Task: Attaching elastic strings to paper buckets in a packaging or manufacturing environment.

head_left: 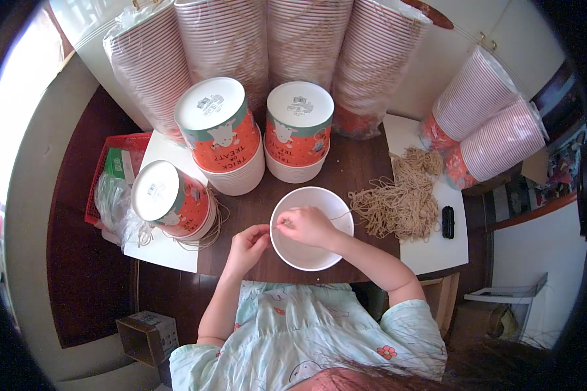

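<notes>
A white paper bucket stands open side up at the table's front edge, between my hands. My right hand reaches over its opening, finger and thumb pinched on a tan cord near the left wall. From there the cord crosses the bucket's far right rim toward a loose heap of the same cord. Outside the left rim, my left hand has its fingertips pressed together against the wall. Whatever lies between them is too small to make out.
Upside-down orange printed buckets are stacked at the far left, far middle and near left. Tall plastic-wrapped bucket stacks line the back; others lean at right. A black object and red basket flank the table.
</notes>
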Demonstrator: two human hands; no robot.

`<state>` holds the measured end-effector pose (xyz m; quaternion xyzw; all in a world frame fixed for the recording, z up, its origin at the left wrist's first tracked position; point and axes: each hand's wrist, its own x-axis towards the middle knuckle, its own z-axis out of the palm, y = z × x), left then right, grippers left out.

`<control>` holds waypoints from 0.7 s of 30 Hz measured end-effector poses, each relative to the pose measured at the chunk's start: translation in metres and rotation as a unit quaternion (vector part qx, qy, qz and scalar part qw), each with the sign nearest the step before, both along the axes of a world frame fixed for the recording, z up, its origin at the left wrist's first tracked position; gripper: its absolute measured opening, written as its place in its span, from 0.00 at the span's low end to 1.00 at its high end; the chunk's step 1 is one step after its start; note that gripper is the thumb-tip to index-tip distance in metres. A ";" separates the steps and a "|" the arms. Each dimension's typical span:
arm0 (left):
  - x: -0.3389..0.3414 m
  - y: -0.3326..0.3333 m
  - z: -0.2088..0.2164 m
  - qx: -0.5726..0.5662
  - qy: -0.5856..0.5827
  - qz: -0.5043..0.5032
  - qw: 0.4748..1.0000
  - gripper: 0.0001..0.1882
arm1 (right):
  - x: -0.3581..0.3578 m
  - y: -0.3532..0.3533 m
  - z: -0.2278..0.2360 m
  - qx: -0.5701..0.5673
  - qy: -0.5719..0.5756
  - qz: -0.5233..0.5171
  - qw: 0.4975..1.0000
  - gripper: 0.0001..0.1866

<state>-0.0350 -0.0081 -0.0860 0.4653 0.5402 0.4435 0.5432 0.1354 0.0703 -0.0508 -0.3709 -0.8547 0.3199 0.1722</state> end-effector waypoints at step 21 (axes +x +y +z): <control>0.009 -0.001 0.011 0.173 0.235 0.046 0.955 0.06 | -0.002 -0.001 0.000 -0.015 -0.015 0.030 0.999 0.10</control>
